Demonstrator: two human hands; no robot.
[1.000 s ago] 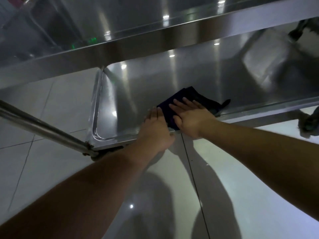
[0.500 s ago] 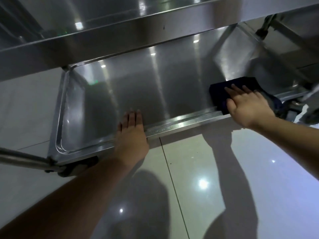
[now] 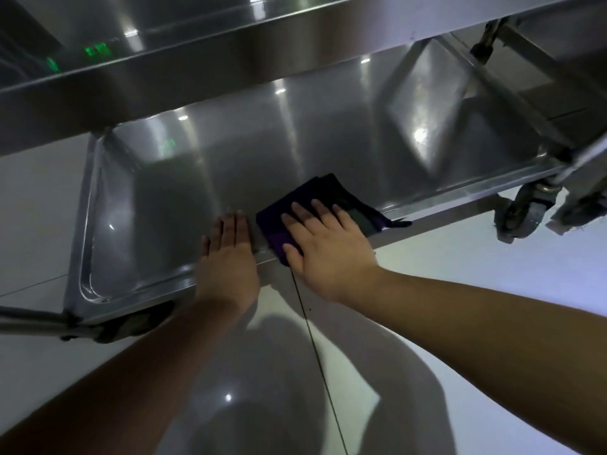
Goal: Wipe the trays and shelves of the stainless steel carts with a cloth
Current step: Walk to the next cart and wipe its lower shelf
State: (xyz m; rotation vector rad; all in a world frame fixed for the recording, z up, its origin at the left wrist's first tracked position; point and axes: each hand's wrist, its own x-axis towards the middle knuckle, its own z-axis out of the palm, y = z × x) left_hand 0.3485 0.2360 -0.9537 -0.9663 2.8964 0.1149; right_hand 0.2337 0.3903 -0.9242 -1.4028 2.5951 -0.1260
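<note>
Right hand [image 3: 323, 244] spread flat, pressing dark cloth [image 3: 315, 205] onto bottom shelf [image 3: 197, 178] at its near rim; left hand [image 3: 226, 254] flat, just beside cloth. Risk: cloth overhanging rim, likely to slip off onto floor [image 3: 492, 257].

Cart's lower tray [image 3: 138, 205] sits under the upper shelf [image 3: 230, 60], just above the floor [image 3: 492, 323]. Cloth [image 3: 315, 198] lies on the tray at its near rim, right of centre, near edge draped over the rim. Right hand [image 3: 325, 244] flat on the cloth. Left hand [image 3: 226, 257] flat on the near rim, just left of the cloth, apart from the right hand. Caster [image 3: 522, 208] under the tray's right near corner; another caster [image 3: 131, 323] under the left near corner.
</note>
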